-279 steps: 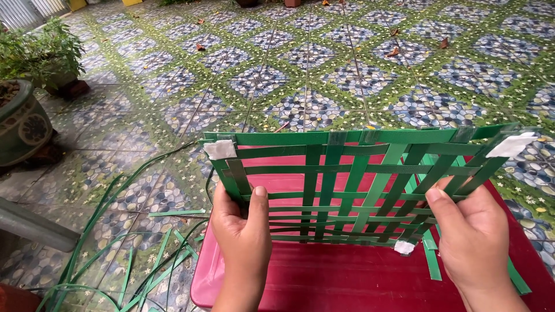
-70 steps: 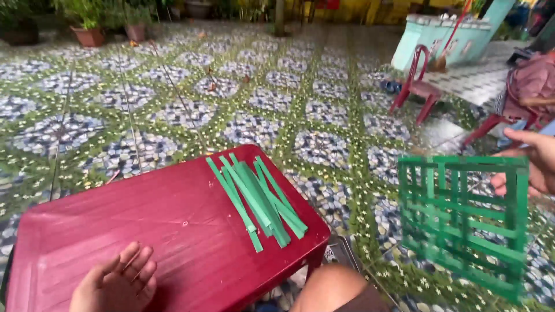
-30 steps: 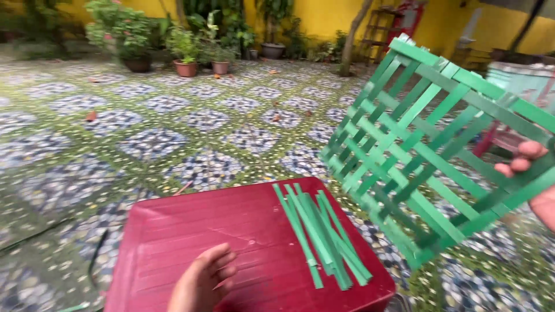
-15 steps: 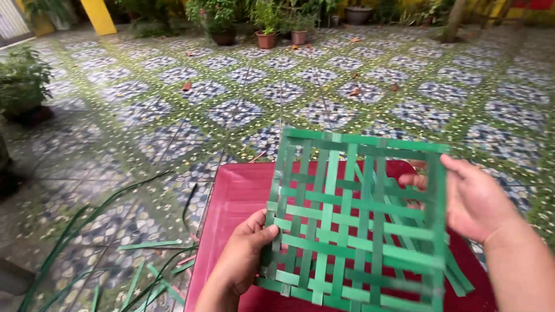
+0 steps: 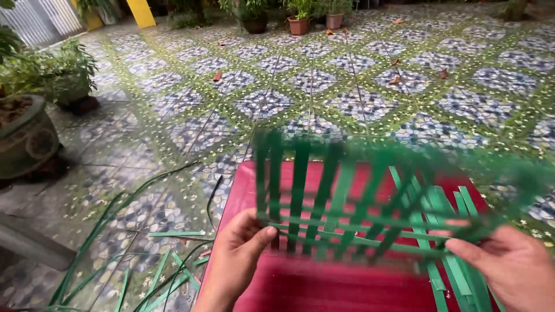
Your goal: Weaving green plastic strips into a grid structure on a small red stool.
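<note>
Left hand (image 5: 234,260) at seven o'clock, thumb and fingers pinched on the lower left edge of a green woven strip lattice (image 5: 347,202). Right hand (image 5: 509,266) at four o'clock, fingers closed on the lattice's lower right corner. Lattice blurred, held just above a red plastic table (image 5: 324,289), spanning the middle of the view. Loose green strips (image 5: 457,271) lying on the table at four o'clock, under the lattice. More cut strips (image 5: 144,260) scattered on the patterned tile floor (image 5: 324,86) at eight o'clock. Potted plants (image 5: 34,115) at ten o'clock.
</note>
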